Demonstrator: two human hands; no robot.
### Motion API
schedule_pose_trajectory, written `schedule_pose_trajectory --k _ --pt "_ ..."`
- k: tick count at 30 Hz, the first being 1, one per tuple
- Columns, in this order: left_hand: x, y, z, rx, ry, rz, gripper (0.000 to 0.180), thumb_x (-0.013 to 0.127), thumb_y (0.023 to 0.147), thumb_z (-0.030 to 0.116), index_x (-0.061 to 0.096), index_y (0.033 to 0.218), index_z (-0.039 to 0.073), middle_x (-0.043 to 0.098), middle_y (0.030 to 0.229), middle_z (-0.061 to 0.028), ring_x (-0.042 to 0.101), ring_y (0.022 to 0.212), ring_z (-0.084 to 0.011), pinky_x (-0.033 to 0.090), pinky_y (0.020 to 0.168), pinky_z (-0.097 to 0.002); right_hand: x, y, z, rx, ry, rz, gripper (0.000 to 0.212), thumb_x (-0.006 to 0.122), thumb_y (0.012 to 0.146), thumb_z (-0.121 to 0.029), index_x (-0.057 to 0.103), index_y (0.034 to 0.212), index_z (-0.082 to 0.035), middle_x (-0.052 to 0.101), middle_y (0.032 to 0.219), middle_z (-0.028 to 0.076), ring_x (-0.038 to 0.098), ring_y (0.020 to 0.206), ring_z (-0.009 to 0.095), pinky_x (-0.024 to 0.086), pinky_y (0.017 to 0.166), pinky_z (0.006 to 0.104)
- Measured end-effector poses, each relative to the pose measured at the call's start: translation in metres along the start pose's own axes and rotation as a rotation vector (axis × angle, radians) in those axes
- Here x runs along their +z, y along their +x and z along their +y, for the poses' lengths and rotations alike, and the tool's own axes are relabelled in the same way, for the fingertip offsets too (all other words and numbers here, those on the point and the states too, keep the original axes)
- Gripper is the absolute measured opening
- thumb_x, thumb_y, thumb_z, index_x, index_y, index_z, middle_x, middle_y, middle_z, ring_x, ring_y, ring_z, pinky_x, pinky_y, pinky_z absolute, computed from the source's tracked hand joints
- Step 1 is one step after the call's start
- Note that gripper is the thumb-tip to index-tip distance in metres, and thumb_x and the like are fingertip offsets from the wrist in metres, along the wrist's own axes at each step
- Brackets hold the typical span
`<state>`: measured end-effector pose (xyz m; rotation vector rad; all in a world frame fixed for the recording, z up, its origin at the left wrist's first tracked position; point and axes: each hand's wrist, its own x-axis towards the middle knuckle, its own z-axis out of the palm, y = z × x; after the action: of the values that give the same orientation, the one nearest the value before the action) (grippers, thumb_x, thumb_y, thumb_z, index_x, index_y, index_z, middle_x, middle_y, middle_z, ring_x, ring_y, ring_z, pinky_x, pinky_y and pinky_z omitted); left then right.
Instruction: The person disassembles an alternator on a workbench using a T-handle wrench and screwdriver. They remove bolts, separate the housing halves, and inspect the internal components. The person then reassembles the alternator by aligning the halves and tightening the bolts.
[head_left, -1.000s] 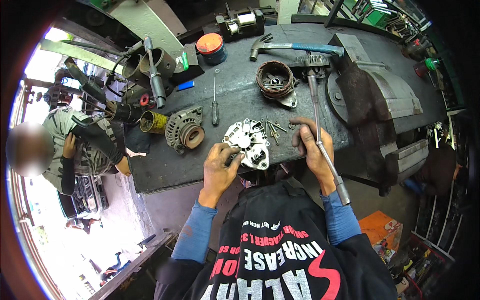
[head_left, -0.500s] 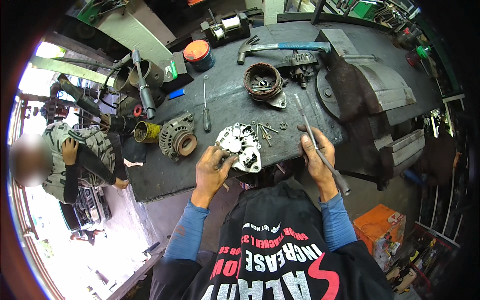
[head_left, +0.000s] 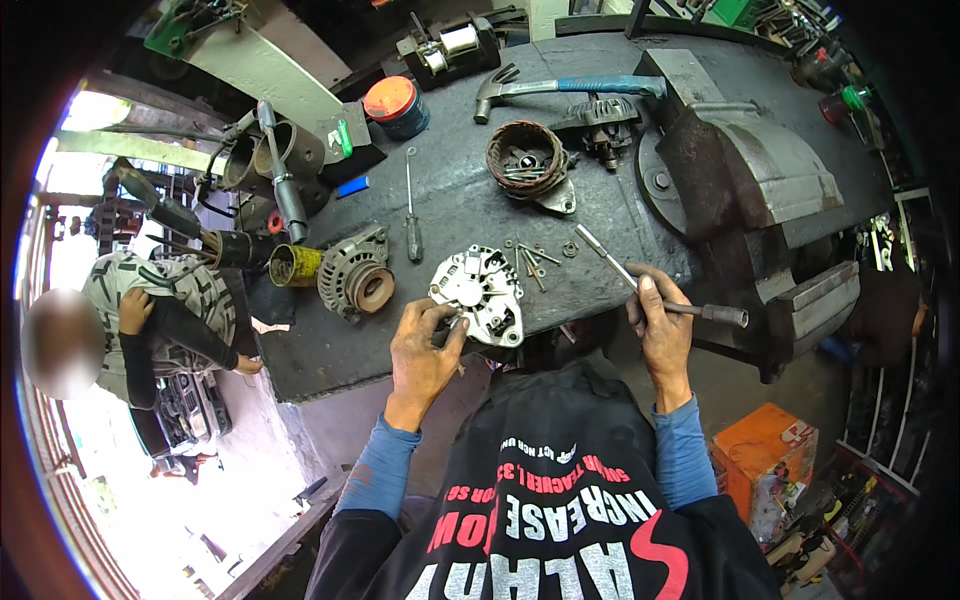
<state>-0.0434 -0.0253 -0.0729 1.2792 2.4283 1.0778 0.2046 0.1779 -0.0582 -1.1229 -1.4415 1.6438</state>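
My left hand (head_left: 425,352) grips the near left edge of a silver alternator rear cover (head_left: 474,288), which lies on the dark workbench. Part of that edge is hidden by my thumb and fingers. In my closed right hand (head_left: 665,335) is a long socket wrench (head_left: 605,252), held off the bench. Its slim silver end points up and left, its dark socket end to the right. Loose bolts (head_left: 530,262) and a nut (head_left: 570,249) lie just right of the cover. Left of it stands an alternator front housing (head_left: 355,275) with a pulley.
A screwdriver (head_left: 413,220), a stator ring (head_left: 525,150) holding small parts, a rotor (head_left: 607,130) and a claw hammer (head_left: 580,88) lie farther back. A big vise (head_left: 760,190) takes up the right. At the far left sits another person (head_left: 170,310).
My right hand has moved slightly right and turned the socket wrench, so its socket end has swung up from pointing toward me to pointing right. My left hand stays at the cover.
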Motion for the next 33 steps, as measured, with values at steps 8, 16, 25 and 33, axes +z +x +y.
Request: schedule_pose_trajectory --k 8,16,25,33 --pt "0.009 0.011 0.018 -0.14 0.121 0.046 0.019 0.081 0.083 0.017 0.075 0.093 0.001 0.067 0.096 -0.0123 0.068 0.085 -0.0297 0.056 0.076 -0.0409 0.004 0.003 0.001 -0.028 -0.032 -0.005 0.034 0.061 0.11 -0.032 0.074 0.123 -0.002 0.056 0.066 -0.002 0.043 0.054 0.003 0.031 0.048 0.0206" --pt "0.056 0.082 0.056 0.283 0.345 -0.117 0.025 0.083 0.079 0.026 0.076 0.09 0.004 0.07 0.097 -0.0109 0.064 0.108 -0.0298 0.052 0.089 -0.049 -0.003 0.004 0.001 -0.006 0.009 0.016 0.031 0.062 0.108 -0.023 0.072 0.124 0.001 0.056 0.068 0.0 0.044 0.056 0.004 0.032 0.05 0.0213" --pt "0.09 0.107 0.053 0.215 0.442 -0.324 0.041 0.082 0.084 0.024 0.074 0.119 0.005 0.068 0.127 -0.0168 0.06 0.123 -0.0344 0.045 0.109 -0.0526 0.007 0.006 -0.017 -0.011 0.171 -0.103 0.04 0.067 0.106 -0.022 0.067 0.133 0.007 0.061 0.081 0.004 0.053 0.071 0.009 0.039 0.06 0.0242" --pt "0.013 0.005 0.011 -0.444 -0.219 0.195 0.093 0.091 0.079 0.028 0.044 0.15 -0.007 0.055 0.144 -0.0272 0.057 0.134 -0.039 0.047 0.113 -0.0454 0.122 0.027 -0.054 -0.098 0.595 -0.628 0.043 0.065 0.107 -0.015 0.06 0.141 0.01 0.067 0.11 0.012 0.06 0.094 0.019 0.048 0.085 0.0325"
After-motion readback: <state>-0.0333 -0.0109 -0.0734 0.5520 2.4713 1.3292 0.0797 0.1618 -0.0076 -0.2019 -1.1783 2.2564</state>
